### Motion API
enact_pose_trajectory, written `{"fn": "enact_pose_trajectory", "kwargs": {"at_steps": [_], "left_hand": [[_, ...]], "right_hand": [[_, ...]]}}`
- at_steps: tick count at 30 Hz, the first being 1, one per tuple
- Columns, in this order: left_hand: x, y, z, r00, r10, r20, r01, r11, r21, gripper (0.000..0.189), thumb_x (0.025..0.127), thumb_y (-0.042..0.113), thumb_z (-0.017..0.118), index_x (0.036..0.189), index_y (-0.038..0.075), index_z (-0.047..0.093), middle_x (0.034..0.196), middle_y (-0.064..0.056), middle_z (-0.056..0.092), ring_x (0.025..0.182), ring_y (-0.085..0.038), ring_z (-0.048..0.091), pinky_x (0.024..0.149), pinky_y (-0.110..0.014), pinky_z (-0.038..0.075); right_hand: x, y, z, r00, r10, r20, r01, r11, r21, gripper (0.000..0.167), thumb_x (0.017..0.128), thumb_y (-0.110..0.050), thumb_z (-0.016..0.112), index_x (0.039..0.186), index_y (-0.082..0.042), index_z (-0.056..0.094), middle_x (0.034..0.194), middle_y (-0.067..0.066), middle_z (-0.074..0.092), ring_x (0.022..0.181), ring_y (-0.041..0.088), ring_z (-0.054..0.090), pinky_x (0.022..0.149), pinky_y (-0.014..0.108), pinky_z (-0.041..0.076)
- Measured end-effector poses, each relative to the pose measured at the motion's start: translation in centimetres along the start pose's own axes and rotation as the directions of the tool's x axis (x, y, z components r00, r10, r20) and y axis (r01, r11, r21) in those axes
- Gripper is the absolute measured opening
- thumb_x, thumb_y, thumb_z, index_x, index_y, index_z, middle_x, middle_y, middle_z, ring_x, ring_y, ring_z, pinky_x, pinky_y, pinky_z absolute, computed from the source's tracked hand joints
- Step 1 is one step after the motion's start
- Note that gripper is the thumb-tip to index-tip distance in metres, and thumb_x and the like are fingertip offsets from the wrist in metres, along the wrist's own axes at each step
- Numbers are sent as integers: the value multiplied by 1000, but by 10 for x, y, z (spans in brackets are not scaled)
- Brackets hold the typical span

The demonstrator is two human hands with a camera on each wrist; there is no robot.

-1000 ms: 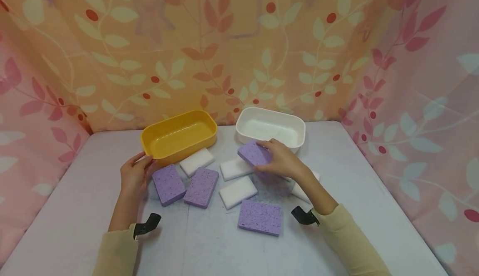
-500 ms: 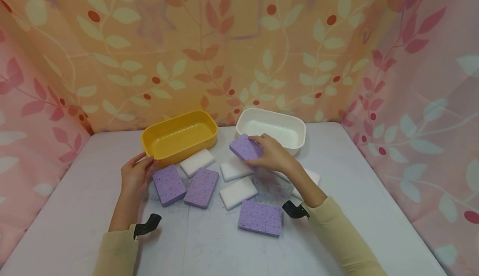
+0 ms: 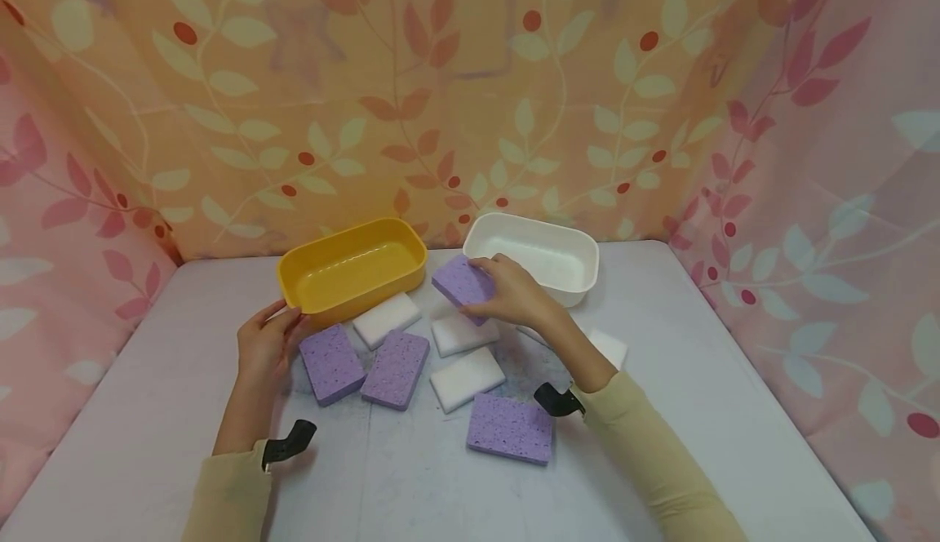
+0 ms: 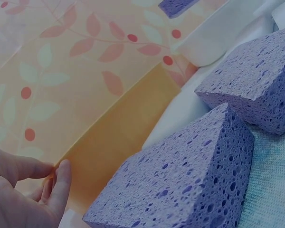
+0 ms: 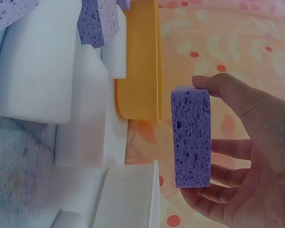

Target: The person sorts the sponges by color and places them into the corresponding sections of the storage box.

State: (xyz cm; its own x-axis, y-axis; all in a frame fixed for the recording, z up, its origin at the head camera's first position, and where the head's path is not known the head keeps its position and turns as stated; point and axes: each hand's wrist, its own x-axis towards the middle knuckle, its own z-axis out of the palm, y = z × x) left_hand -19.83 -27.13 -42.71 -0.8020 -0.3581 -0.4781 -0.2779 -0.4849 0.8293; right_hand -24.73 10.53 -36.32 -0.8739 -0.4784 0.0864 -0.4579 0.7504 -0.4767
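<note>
My right hand (image 3: 516, 293) holds a purple sponge (image 3: 463, 278) between thumb and fingers. The sponge is raised over the table, left of the white tub (image 3: 569, 260) and close to the yellow tub's right end. In the right wrist view the sponge (image 5: 192, 137) stands on edge in my grip, its pitted side facing the camera. At the front left corner of the yellow tub (image 3: 374, 291), my left hand (image 3: 263, 344) pinches the rim. The left wrist view has thumb and fingers (image 4: 61, 185) meeting at the tub's edge (image 4: 118, 137). Both tubs have bare floors.
Two purple sponges (image 3: 395, 369) lie in front of the yellow tub, and another purple sponge (image 3: 510, 429) lies nearer the front. Several white sponges (image 3: 467, 379) are scattered between, some partly behind my right arm. A patterned curtain (image 3: 470, 101) closes off the back and sides.
My right hand has carried the purple sponge leftward and slightly up, from in front of the white tub toward the yellow one. The left hand stays at the yellow tub's corner.
</note>
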Motion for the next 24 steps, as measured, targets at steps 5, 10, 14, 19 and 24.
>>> {"fn": "enact_pose_trajectory", "kwargs": {"at_steps": [5, 10, 14, 19, 24], "left_hand": [[-1, 1, 0, 1000, 1, -3, -1, 1000, -3, 67, 104, 12, 67, 164, 16, 38, 117, 0, 60, 84, -4, 74, 84, -17, 60], [-3, 1, 0, 1000, 22, 8, -22, 1000, -7, 67, 105, 10, 65, 165, 14, 36, 116, 0, 60, 83, -4, 74, 81, -17, 60], [-4, 1, 0, 999, 36, 14, -36, 999, 1, 67, 105, 9, 64, 165, 13, 35, 118, 0, 59, 85, -3, 74, 82, -16, 60], [-5, 0, 0, 999, 41, 16, -42, 999, 24, 67, 106, 11, 64, 165, 13, 34, 121, 0, 57, 89, -3, 72, 85, -16, 59], [-5, 0, 0, 999, 44, 18, -44, 999, 24, 67, 106, 11, 64, 165, 13, 34, 120, 0, 58, 87, -3, 73, 84, -16, 59]], "right_hand": [[10, -7, 2, 1000, -5, 6, 5, 1000, -3, 83, 84, -37, 89, 150, 0, 55, 129, 21, 64, 112, 31, 61, 102, 45, 54], [21, -13, 5, 1000, -14, 13, 14, 1000, -3, 83, 87, -37, 87, 153, -1, 53, 135, 22, 63, 119, 33, 61, 108, 45, 51], [28, -18, 7, 1000, -18, 17, 18, 1000, 0, 83, 87, -37, 86, 154, 0, 52, 140, 23, 62, 124, 35, 60, 111, 46, 50], [35, -22, 10, 1000, -29, 0, 29, 1000, 7, 83, 86, -35, 88, 152, 1, 53, 143, 23, 61, 127, 36, 59, 113, 46, 48], [44, -23, 13, 999, -45, -13, 45, 999, 8, 83, 85, -34, 88, 152, 0, 54, 142, 21, 62, 129, 34, 59, 114, 45, 48]]}}
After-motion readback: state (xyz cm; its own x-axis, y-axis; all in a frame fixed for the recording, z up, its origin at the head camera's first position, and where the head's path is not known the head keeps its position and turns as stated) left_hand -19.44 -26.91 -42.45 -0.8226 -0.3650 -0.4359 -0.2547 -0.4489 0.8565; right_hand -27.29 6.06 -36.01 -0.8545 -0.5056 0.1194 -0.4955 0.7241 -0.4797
